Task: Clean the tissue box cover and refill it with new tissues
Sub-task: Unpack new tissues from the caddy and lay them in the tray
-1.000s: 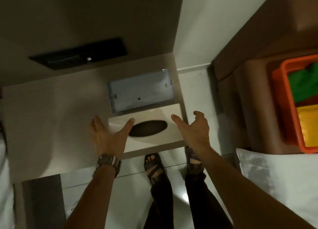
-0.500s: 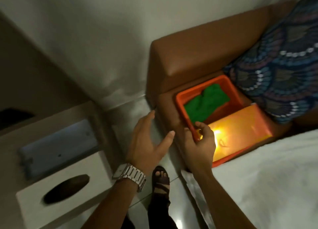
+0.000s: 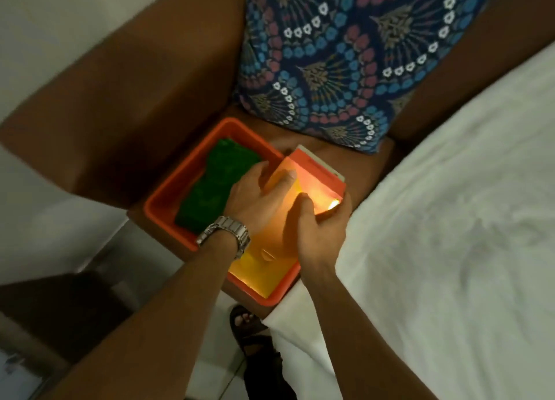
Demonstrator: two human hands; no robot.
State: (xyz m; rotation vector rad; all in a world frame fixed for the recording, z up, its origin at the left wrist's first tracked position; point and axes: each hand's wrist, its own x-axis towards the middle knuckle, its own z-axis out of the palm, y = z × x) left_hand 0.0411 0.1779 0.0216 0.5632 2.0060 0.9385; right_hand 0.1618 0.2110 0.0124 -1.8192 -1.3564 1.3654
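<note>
An orange basket (image 3: 168, 203) sits on the seat of a brown armchair (image 3: 120, 114). In it lie a green cloth (image 3: 222, 183) on the left and a yellow-orange tissue pack (image 3: 313, 179) on the right. The pack is tilted, its far end raised above the basket rim. My left hand (image 3: 258, 201), with a metal watch on the wrist, grips the pack's left side, thumb on top. My right hand (image 3: 318, 225) holds its right side. The tissue box cover is out of view.
A patterned blue cushion (image 3: 345, 54) leans on the chair back behind the basket. A bed with a white sheet (image 3: 450, 219) fills the right. My sandalled foot (image 3: 246, 321) stands on the pale floor below; a dark table edge (image 3: 45, 309) shows at lower left.
The view swung right from the side table and tissue box cover to the armchair. Both hands went into the basket, closed on the tissue pack and raised its far end.
</note>
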